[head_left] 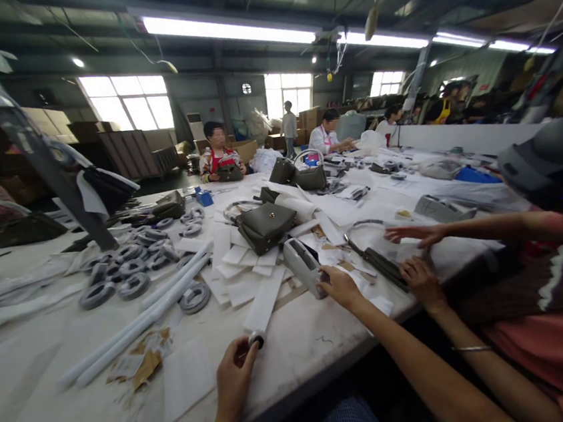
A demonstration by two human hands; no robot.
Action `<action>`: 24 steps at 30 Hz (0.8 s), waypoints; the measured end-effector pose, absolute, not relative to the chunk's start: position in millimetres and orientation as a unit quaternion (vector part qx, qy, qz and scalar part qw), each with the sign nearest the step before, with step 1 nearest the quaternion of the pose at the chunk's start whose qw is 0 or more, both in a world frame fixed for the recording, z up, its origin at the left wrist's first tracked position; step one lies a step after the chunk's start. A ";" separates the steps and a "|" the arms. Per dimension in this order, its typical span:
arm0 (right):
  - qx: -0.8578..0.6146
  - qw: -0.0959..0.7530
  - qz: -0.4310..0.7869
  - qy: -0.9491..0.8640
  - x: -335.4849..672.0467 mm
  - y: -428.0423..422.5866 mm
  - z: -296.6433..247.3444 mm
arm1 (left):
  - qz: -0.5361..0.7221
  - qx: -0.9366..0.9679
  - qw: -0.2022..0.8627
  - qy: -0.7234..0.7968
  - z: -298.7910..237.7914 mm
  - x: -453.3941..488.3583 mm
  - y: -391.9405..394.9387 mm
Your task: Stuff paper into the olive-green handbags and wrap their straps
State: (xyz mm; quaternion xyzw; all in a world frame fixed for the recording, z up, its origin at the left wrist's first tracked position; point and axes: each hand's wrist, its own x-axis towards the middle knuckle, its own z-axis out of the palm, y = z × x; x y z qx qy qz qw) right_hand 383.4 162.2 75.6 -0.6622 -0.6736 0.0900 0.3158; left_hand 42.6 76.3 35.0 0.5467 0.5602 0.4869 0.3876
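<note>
A long white worktable (296, 354) fills most of the view, its near edge slanting away to the right. At my right sits a co-worker (525, 279), whose hands (422, 283) are beside a dark olive strap (385, 267); that side leaves my right elbow little room. Ahead, an olive handbag (268, 226) lies tilted on loose white sheets.

Nearer, a grey dispenser-like block (300, 266) stands between the bag and my right hand (339, 285). Its long axis points away from me, slightly left. My right fingertips touch its near end; I cannot tell whether they pinch anything there. My left hand (237, 366) is well apart from it, lower and to the left, so the right is the nearer.

A narrow white strip (265, 300) runs from my left fingertips away and rightward, toward the block. Smallest, a round piece with a dark centre (256, 340) is pinched between my left thumb and fingers. Between my hands, tabletop stretches to the near edge, marked by a dark squiggle.
</note>
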 end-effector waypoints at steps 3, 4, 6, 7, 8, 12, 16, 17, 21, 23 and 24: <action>-0.677 0.319 0.101 -0.655 393.4 166.4 83.1 | 0.477 0.551 0.388 0.564 36.7 43.8 76.9; -0.685 0.321 0.102 -0.646 397.8 172.7 86.6 | 0.475 0.553 0.388 0.564 37.0 44.3 77.1; -0.697 0.319 0.106 -0.633 406.0 191.5 93.2 | 0.470 0.556 0.387 0.566 36.8 45.0 77.8; -0.701 0.312 0.110 -0.632 408.9 203.1 95.7 | 0.468 0.557 0.386 0.567 36.3 45.2 78.2; -0.703 0.301 0.118 -0.633 410.6 215.3 97.4 | 0.467 0.558 0.385 0.567 35.5 45.3 78.5; -0.704 0.240 0.153 -0.651 408.0 256.7 96.8 | 0.467 0.550 0.389 0.573 31.9 44.5 79.2; -0.699 0.192 0.162 -0.669 405.8 266.8 94.1 | 0.459 0.543 0.396 0.581 32.1 43.8 79.3; -0.698 0.185 0.161 -0.673 407.1 263.7 93.9 | 0.459 0.542 0.396 0.582 33.1 44.1 79.3; -0.697 0.175 0.153 -0.678 417.2 234.6 93.8 | 0.471 0.532 0.401 0.578 39.1 46.9 78.5; -0.695 0.183 0.153 -0.679 422.6 214.7 94.7 | 0.476 0.523 0.410 0.575 41.8 47.5 78.4; -0.692 0.191 0.154 -0.679 425.0 204.5 95.8 | 0.478 0.518 0.413 0.577 43.0 47.4 78.7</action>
